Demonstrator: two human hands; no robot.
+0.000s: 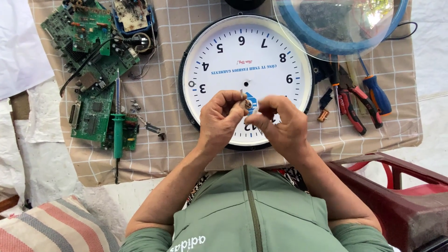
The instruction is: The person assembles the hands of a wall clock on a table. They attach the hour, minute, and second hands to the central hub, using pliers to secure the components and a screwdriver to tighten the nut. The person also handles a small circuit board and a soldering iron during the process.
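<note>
A round white clock face (242,56) with a dark rim lies on a checked cloth, without hands on its dial. Over its near edge my left hand (219,119) and my right hand (280,123) meet, fingertips together. Between them they pinch a small metal part (247,103); a thin pin sticks up from the left fingers. What kind of part it is I cannot tell.
Green circuit boards (93,46) and a green soldering iron (117,126) lie on the left. Red-handled pliers (352,105) and a blue screwdriver (375,93) lie on the right. A clear blue-rimmed clock cover (340,28) rests at top right. A red chair (401,196) stands near right.
</note>
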